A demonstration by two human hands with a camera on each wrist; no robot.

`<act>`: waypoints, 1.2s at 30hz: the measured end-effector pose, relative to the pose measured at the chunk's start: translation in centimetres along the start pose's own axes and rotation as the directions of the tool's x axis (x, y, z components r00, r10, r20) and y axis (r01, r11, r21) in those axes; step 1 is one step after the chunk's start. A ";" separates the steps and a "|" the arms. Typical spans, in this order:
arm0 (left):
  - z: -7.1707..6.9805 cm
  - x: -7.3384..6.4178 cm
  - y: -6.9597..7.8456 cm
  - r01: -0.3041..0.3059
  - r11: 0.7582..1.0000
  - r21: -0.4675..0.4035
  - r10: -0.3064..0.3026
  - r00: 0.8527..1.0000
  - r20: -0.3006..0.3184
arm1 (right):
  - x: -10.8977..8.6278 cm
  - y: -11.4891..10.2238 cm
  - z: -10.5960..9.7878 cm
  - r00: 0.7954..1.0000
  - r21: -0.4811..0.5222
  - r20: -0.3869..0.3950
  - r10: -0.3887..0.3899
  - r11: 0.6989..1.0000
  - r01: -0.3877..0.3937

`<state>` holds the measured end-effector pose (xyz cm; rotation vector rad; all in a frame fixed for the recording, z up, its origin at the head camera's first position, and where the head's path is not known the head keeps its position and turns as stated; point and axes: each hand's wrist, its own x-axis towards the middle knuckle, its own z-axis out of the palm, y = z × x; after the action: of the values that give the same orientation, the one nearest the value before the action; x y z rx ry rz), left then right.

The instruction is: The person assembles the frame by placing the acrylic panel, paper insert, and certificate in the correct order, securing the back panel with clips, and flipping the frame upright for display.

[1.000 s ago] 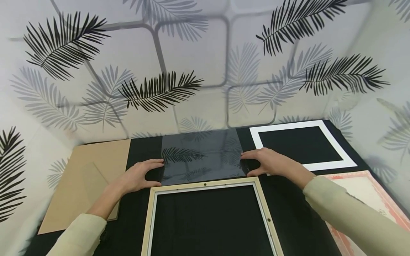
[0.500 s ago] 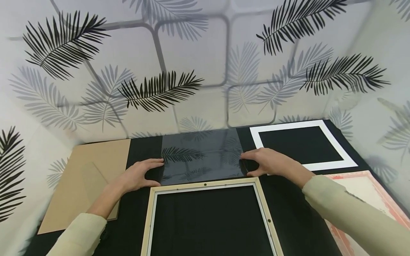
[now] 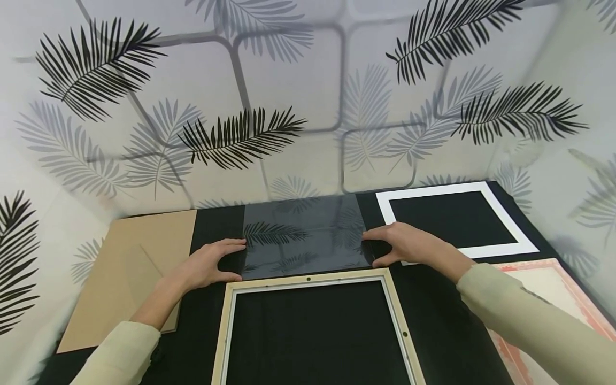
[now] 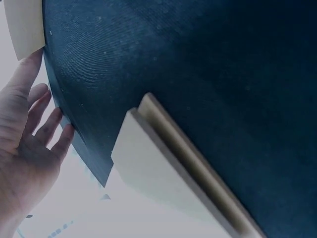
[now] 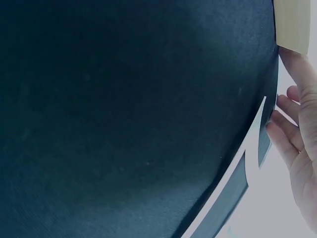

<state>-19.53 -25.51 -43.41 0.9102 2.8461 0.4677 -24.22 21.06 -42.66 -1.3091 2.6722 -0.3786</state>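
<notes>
A clear, dark-looking glossy sheet (image 3: pixel 308 235) lies flat on the black cloth, reflecting the leaf pattern of the wall. At its left edge rests my left hand (image 3: pixel 207 266), thumb spread from the fingers, fingertips right at the edge. My right hand (image 3: pixel 406 243) mirrors this at the right edge. Both wrist views show the left hand (image 4: pixel 29 153) and right hand (image 5: pixel 304 124) with extended, slightly bent fingers; the sheet does not show there. Just nearer than the sheet lies a pale wooden picture frame (image 3: pixel 308 279), its lower part cut off in the head view.
Brown boards (image 3: pixel 144 235) lie at the left, partly under my left forearm. A white mat (image 3: pixel 500 249) sits at the back right. Nearer on the right is a pink-bordered print (image 3: pixel 544 278), partly covered by my right sleeve. A leaf-patterned wall (image 3: pixel 308 96) rises behind the cloth.
</notes>
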 end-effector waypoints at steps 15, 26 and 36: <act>-0.1 0.1 0.1 0.010 1.000 -0.003 -0.010 1.000 0.019 | 0.1 -0.3 0.3 0.990 -0.206 -0.048 -0.136 0.971 0.123; -0.4 0.4 0.4 -0.017 0.997 0.070 0.017 1.000 0.011 | 0.1 0.2 0.3 0.987 -0.207 -0.059 -0.152 0.969 0.137; -1.2 1.1 0.4 -0.044 0.992 0.114 0.037 0.997 0.064 | 0.2 -0.1 -0.4 0.992 -0.221 -0.005 -0.129 0.967 0.124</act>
<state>-20.41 -24.88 -42.14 0.9859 2.8282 0.2761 -24.41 20.89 -42.25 -1.5499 2.7175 -0.1092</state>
